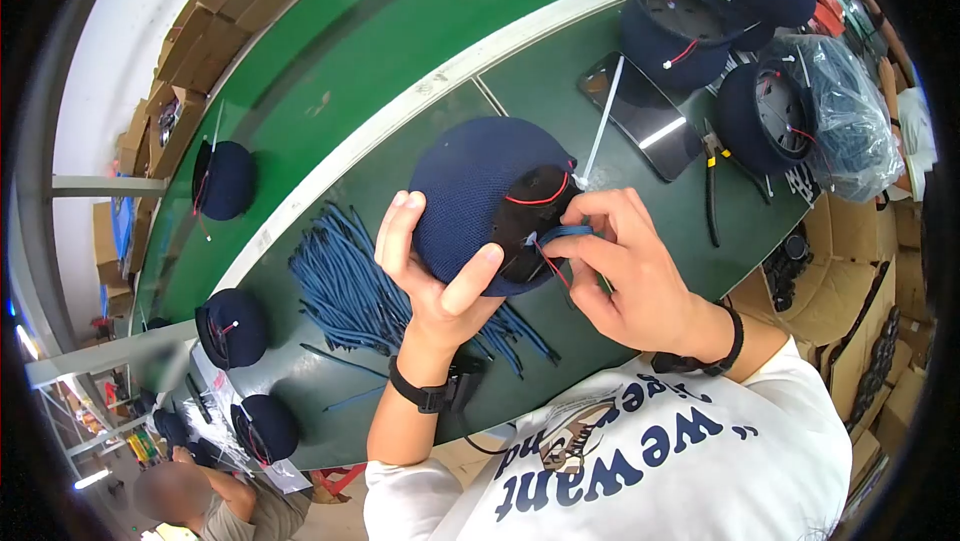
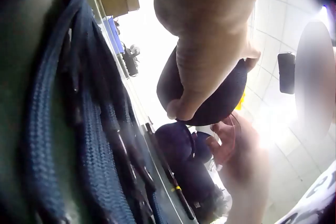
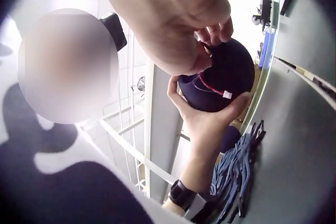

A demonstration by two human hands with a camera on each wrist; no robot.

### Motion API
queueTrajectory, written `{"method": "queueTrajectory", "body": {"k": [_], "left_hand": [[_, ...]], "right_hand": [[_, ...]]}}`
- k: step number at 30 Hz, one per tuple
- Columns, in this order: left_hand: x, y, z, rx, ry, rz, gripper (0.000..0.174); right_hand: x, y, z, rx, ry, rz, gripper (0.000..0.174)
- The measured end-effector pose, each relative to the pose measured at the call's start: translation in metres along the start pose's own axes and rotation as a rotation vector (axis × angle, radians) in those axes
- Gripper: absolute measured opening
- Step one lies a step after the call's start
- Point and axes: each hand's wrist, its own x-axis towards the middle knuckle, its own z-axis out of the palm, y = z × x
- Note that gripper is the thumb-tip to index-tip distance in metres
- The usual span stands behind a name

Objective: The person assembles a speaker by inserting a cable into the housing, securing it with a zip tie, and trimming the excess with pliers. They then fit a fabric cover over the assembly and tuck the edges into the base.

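Observation:
A round navy fabric-covered housing (image 1: 462, 189) is tilted so its black recessed base (image 1: 530, 206) faces the right hand. My left hand (image 1: 432, 293) grips it from the near left, fingers and thumb spread round its side. With its thumb and fingertips, my right hand (image 1: 628, 266) pinches a folded blue braided cord (image 1: 572, 231) right at the base. A red wire (image 1: 540, 201) crosses the recess; in the right wrist view a white connector (image 3: 227, 94) shows at its end. A white cable tie (image 1: 604, 121) sticks out from the housing's edge.
Beneath the housing lies a pile of blue cords (image 1: 345, 286). A phone (image 1: 645, 121) and yellow-black cutters (image 1: 711, 181) lie to the right, near similar housings (image 1: 675, 36) and a clear plastic bag (image 1: 850, 121). More housings (image 1: 232, 326) stand at left; another person (image 1: 235, 501) sits there.

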Motion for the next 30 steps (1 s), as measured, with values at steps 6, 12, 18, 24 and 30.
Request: {"method": "queueTrajectory", "body": {"k": [6, 12, 18, 24, 30], "left_hand": [[0.009, -0.01, 0.0, -0.029, -0.011, -0.04, 0.103], [0.08, -0.078, 0.021, 0.021, 0.046, -0.382, 0.11], [0.112, -0.2, 0.071, 0.028, 0.043, -0.701, 0.126], [0.128, -0.2, -0.034, 0.982, -0.328, -0.618, 0.13], [0.071, -0.312, -0.151, 0.816, -0.359, -1.057, 0.135]], "right_hand": [[0.012, 0.007, -0.007, 0.103, 0.214, -0.095, 0.031], [0.03, 0.027, -0.005, 0.23, 0.108, 0.112, 0.012], [0.038, 0.047, 0.022, 0.091, -0.454, 0.156, 0.023], [0.03, 0.056, 0.033, 0.03, -0.435, 0.054, 0.023], [0.025, 0.063, 0.044, 0.02, -0.354, 0.017, 0.022]]}}
